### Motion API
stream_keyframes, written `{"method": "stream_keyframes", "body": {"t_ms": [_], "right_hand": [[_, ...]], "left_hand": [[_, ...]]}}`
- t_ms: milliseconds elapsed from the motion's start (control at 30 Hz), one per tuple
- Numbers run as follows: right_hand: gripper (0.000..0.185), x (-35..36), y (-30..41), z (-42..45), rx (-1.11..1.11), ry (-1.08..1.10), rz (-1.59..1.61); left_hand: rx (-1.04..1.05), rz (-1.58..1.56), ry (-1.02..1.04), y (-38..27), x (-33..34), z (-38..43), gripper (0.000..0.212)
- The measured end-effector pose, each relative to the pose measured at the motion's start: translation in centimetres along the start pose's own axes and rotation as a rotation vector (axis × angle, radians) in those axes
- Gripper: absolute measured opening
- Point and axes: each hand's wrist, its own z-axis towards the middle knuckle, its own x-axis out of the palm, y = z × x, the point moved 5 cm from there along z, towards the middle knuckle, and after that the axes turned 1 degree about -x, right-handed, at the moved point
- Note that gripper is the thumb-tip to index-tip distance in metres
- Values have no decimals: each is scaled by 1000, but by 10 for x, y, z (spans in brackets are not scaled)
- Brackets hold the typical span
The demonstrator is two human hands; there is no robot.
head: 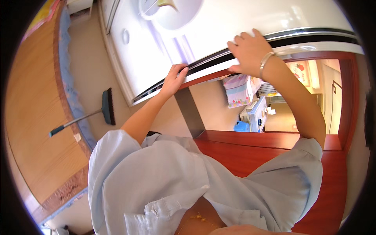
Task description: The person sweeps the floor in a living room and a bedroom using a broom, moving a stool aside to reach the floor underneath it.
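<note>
A glossy white sliding door panel, apparently of a wardrobe, stands before me, with a black-and-silver edge strip beside a white frame. My left hand rests at this edge, fingers bent and thumb alongside; the far side of its grip is hidden. Further along, my right hand spreads its fingers over the strip onto the white panel, its thumb on the near side. A bangle circles the right wrist. Neither hand carries a loose object.
A broom leans against a bed on my left, its head near the floor. Right of me is a red-brown wooden door with its frame. Through the doorway are a table and a blue bin.
</note>
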Motion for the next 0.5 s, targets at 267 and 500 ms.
{"method": "stream_keyframes", "body": {"t_ms": [267,500], "right_hand": [[42,6,0,-2,-76,-238,-14],[40,10,8,-4,-93,-269,-9]], "left_hand": [[69,117,-17,-13,2,-8,36],[17,167,-92,-9,7,-17,34]]}}
